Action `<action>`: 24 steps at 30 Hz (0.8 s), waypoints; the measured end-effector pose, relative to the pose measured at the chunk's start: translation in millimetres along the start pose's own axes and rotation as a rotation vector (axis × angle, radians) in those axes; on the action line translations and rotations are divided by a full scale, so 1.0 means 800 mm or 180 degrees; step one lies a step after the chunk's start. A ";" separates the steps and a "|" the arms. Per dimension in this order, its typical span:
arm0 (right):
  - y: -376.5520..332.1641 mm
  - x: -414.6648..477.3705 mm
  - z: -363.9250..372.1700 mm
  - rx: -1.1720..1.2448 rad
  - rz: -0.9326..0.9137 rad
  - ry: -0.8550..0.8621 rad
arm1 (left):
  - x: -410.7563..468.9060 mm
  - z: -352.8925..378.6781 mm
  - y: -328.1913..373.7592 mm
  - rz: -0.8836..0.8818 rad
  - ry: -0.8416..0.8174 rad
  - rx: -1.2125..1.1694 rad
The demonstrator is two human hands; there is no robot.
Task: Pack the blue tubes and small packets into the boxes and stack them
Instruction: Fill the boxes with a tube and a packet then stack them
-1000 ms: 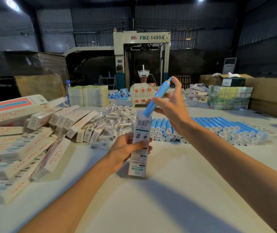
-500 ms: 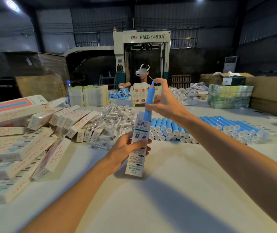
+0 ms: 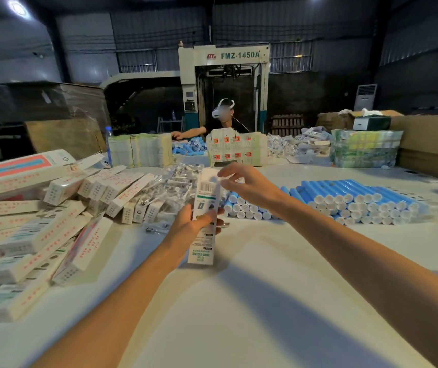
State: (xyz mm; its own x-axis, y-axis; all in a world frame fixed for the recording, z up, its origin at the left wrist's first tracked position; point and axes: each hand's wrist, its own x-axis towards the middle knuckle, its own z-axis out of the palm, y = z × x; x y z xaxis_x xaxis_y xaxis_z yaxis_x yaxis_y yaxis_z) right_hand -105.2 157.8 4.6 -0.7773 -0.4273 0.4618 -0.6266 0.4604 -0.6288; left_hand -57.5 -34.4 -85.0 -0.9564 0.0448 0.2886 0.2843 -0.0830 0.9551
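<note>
My left hand [image 3: 191,224] grips a tall white box [image 3: 204,216] upright above the table, its open top away from me. The blue tube is down inside the box and hidden. Just above the box's top, my right hand [image 3: 247,185] hovers with loosely spread fingers and holds nothing. Behind it, rows of blue tubes [image 3: 353,199] with white caps lie on the table. A heap of small clear packets [image 3: 175,181] sits behind the box.
Several packed white boxes [image 3: 40,229] are piled on the left. Stacks of flat cartons [image 3: 139,150] and a cardboard holder [image 3: 236,151] stand at the far side, where another person [image 3: 220,120] works. Wrapped bundles [image 3: 364,151] stand at the far right.
The blue tube slid fully down into the box and out of sight. My right hand let go of it and dropped to the box's top.
</note>
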 end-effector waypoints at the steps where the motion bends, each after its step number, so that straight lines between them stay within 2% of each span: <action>1: 0.005 -0.002 0.008 0.0038 -0.0036 0.0129 | 0.004 -0.004 -0.003 0.0027 0.0189 0.0063; 4: 0.026 -0.013 0.033 0.0266 -0.0054 0.0750 | 0.015 -0.019 -0.012 0.0020 0.0838 0.0188; 5: 0.036 -0.017 0.043 0.0140 -0.0021 0.0783 | 0.018 -0.023 -0.015 0.0007 0.1013 0.0122; 9: 0.072 -0.034 0.090 -0.0973 -0.0034 -0.0028 | 0.024 -0.032 -0.023 -0.0135 0.1403 -0.0189; 11: 0.083 -0.039 0.108 -0.1298 -0.0259 -0.0224 | 0.026 -0.036 -0.025 -0.0139 0.1426 -0.0267; 15: 0.096 -0.036 0.124 -0.1882 -0.0733 -0.0260 | 0.029 -0.039 -0.032 -0.0135 0.1386 -0.0259; 20: 0.099 -0.037 0.125 -0.2081 -0.0416 -0.0256 | 0.034 -0.033 -0.032 -0.0216 0.1177 -0.0635; 24: 0.091 -0.053 0.112 -0.2398 -0.0394 -0.0378 | 0.032 -0.028 -0.034 -0.0216 0.1092 -0.0554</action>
State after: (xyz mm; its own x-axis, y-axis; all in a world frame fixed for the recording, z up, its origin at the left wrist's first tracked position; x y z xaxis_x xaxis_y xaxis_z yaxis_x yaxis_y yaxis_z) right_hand -112.8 139.9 -117.3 -0.7145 -0.5711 0.4041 -0.6106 0.7910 0.0383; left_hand -91.2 -53.5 -104.8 -0.9478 -0.2771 0.1579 0.2323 -0.2604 0.9371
